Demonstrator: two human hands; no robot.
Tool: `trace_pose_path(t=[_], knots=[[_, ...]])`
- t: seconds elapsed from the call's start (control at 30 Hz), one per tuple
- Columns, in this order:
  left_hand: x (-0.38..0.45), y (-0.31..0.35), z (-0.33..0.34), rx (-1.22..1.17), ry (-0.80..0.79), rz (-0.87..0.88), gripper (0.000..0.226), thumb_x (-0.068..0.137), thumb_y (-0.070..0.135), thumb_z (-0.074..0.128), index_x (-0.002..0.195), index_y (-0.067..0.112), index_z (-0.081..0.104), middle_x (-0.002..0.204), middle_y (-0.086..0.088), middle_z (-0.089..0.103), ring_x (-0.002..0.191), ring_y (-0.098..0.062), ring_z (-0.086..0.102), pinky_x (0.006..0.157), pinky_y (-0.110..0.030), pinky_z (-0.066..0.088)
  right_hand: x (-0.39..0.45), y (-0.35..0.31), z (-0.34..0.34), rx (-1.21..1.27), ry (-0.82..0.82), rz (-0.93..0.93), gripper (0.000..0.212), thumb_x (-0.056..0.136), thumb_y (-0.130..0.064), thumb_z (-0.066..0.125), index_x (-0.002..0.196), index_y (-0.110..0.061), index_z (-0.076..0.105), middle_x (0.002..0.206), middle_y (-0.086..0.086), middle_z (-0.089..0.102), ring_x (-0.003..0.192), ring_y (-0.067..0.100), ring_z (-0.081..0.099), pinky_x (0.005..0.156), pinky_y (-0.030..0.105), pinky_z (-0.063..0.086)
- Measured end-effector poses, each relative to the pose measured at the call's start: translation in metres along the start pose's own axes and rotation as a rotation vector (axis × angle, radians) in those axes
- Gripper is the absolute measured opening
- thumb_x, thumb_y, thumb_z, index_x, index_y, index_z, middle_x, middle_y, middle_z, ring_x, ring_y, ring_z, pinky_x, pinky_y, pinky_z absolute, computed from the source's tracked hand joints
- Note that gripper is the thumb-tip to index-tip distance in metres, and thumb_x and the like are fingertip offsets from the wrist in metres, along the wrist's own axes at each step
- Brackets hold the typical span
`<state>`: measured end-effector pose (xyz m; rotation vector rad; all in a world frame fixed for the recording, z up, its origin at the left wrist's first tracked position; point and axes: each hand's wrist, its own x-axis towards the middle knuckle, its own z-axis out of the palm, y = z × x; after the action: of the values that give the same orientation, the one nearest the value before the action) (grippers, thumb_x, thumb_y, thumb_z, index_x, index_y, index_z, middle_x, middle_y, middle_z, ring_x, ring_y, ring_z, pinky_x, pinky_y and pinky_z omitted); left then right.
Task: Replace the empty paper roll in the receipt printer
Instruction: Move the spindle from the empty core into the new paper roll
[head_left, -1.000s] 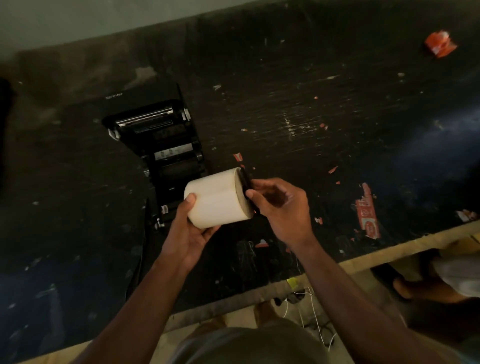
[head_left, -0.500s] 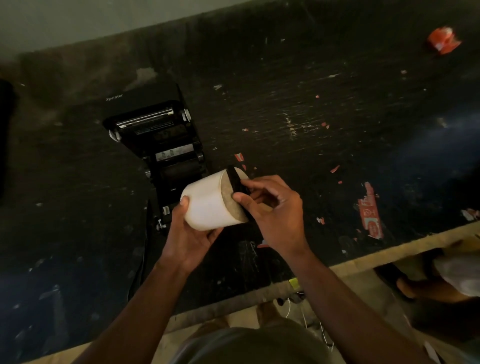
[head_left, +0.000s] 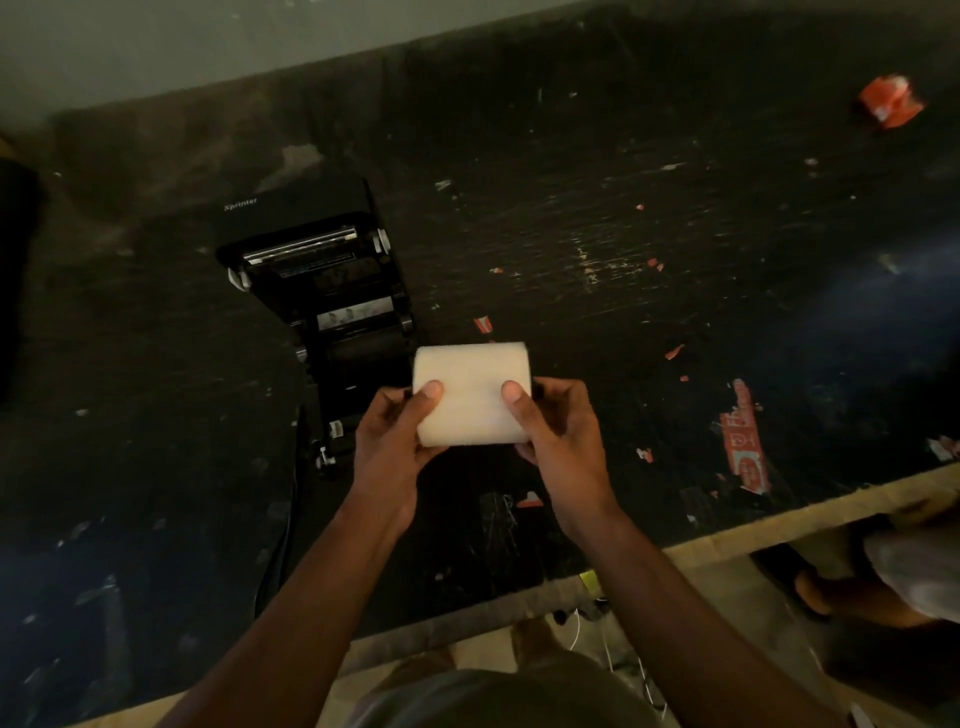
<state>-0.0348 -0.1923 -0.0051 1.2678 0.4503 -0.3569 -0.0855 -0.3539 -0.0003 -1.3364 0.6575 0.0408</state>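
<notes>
A full white paper roll (head_left: 470, 387) lies sideways between both hands, above the dark worktop and just right of the printer's near end. My left hand (head_left: 389, 441) grips its left end, thumb on top. My right hand (head_left: 558, 431) grips its right end the same way. The black receipt printer (head_left: 332, 291) stands open, its lid tilted back to the far left, metal bar and rollers showing. The roll hides part of the printer's bay, so I cannot see what is inside it.
The black, scratched worktop (head_left: 623, 234) carries red paper scraps (head_left: 743, 441) on the right and a crumpled red wrapper (head_left: 888, 101) at the far right. A dark cable (head_left: 283, 519) runs from the printer toward the near edge. A person's foot (head_left: 826, 587) shows beyond the table edge at lower right.
The roll has turned from end-on toward the right to lying level and square. My right hand moved from the roll's end face to grip its right side; the black piece seen there is no longer visible.
</notes>
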Motion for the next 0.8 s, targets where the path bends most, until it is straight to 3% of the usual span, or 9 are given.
trace_pose_path(t=[0.1,0.23,0.3,0.37,0.47,0.57,0.63,0.73,0.8], knots=[[-0.001,0.001,0.026,0.118,0.026,0.059,0.051,0.057,0.047,0.087,0.090,0.016,0.065,0.107,-0.003,0.076,0.106,-0.019,0.074,0.070,-0.030,0.062,0.013,0.000,-0.005,0.321,0.031,0.121,0.077,0.061,-0.056,0.090,0.120,-0.020,0.057,0.129,0.007,0.066,0.113,0.022,0.071,0.083,0.051,0.065],[0.012,0.005,0.046,0.265,-0.077,0.089,0.066,0.059,0.064,0.089,0.106,0.024,0.065,0.114,0.004,0.073,0.105,-0.010,0.073,0.076,-0.032,0.064,0.036,-0.012,-0.023,0.437,0.074,0.145,0.068,0.067,-0.043,0.092,0.118,-0.013,0.058,0.129,0.012,0.066,0.117,0.031,0.068,0.079,0.059,0.063],[0.030,0.010,0.050,0.296,-0.157,0.077,0.059,0.070,0.073,0.074,0.111,0.032,0.063,0.120,0.007,0.069,0.109,-0.011,0.070,0.079,-0.033,0.063,0.046,-0.021,-0.035,0.485,0.091,0.130,0.058,0.071,-0.039,0.089,0.116,-0.015,0.060,0.130,0.012,0.065,0.119,0.031,0.067,0.078,0.055,0.063],[0.054,0.014,0.052,0.358,-0.119,0.076,0.039,0.089,0.067,0.061,0.109,0.033,0.064,0.119,0.007,0.067,0.110,-0.015,0.068,0.089,-0.039,0.059,0.054,-0.029,-0.050,0.500,0.110,0.110,0.051,0.075,-0.036,0.087,0.115,-0.019,0.062,0.132,0.010,0.064,0.122,0.031,0.065,0.080,0.055,0.063],[0.096,0.007,0.050,0.833,-0.013,0.261,0.006,0.098,0.030,0.065,0.099,0.026,0.068,0.103,0.006,0.071,0.095,-0.010,0.068,0.088,-0.038,0.056,0.060,-0.037,-0.068,0.494,0.162,0.091,0.045,0.080,-0.034,0.086,0.116,-0.023,0.062,0.137,0.009,0.060,0.125,0.031,0.062,0.084,0.057,0.063],[0.126,-0.009,0.057,1.383,-0.199,0.346,0.027,0.088,0.021,0.075,0.114,0.023,0.067,0.117,-0.003,0.068,0.103,-0.020,0.069,0.086,-0.039,0.059,0.057,-0.043,-0.077,0.470,0.223,0.099,0.040,0.085,-0.034,0.080,0.119,-0.025,0.059,0.140,0.009,0.057,0.126,0.030,0.060,0.090,0.059,0.061],[0.140,-0.017,0.063,1.666,-0.233,0.328,0.045,0.085,0.023,0.078,0.126,0.023,0.061,0.128,-0.006,0.063,0.110,-0.026,0.066,0.083,-0.040,0.057,0.050,-0.046,-0.081,0.473,0.242,0.111,0.054,0.079,-0.040,0.081,0.125,-0.023,0.058,0.142,0.008,0.057,0.126,0.028,0.060,0.091,0.056,0.061],[0.154,-0.028,0.068,1.861,-0.250,0.221,0.057,0.081,0.031,0.082,0.131,0.021,0.057,0.131,-0.008,0.061,0.115,-0.031,0.064,0.087,-0.045,0.058,0.040,-0.050,-0.087,0.487,0.214,0.154,0.088,0.042,-0.058,0.091,0.120,-0.030,0.061,0.143,0.004,0.057,0.127,0.024,0.058,0.090,0.052,0.059],[0.159,-0.034,0.070,1.894,-0.257,0.184,0.062,0.076,0.038,0.086,0.130,0.023,0.058,0.128,-0.007,0.063,0.114,-0.031,0.065,0.087,-0.044,0.059,0.037,-0.049,-0.090,0.523,0.228,0.164,0.086,0.034,-0.059,0.091,0.111,-0.036,0.062,0.143,0.003,0.055,0.129,0.027,0.056,0.097,0.054,0.055]])
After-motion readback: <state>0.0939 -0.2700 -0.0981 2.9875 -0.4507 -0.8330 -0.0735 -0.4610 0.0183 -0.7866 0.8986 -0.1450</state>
